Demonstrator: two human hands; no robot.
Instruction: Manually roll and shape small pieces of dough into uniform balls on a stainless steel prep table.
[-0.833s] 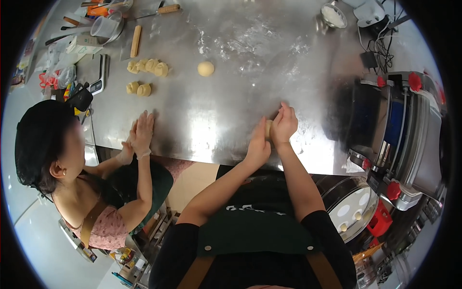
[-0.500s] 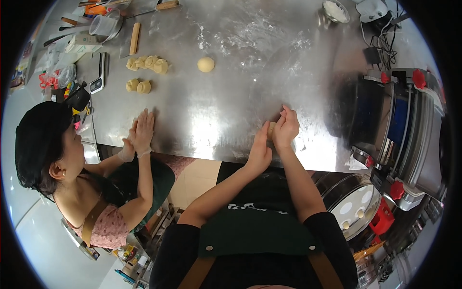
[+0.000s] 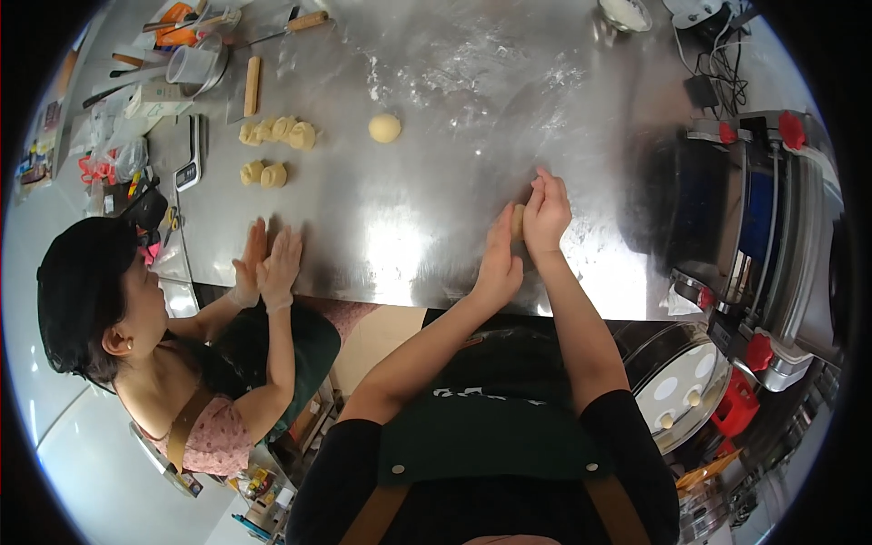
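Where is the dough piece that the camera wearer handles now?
In the head view, the dough piece is right of centre, between the wearer's left hand and right hand, over the metal table, left of the red-knobbed machine.

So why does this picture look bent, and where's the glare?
Head view: a fisheye lens bends straight edges, leaving dark corners; same view: white glare on the steel table left of the left hand and right of the right hand.
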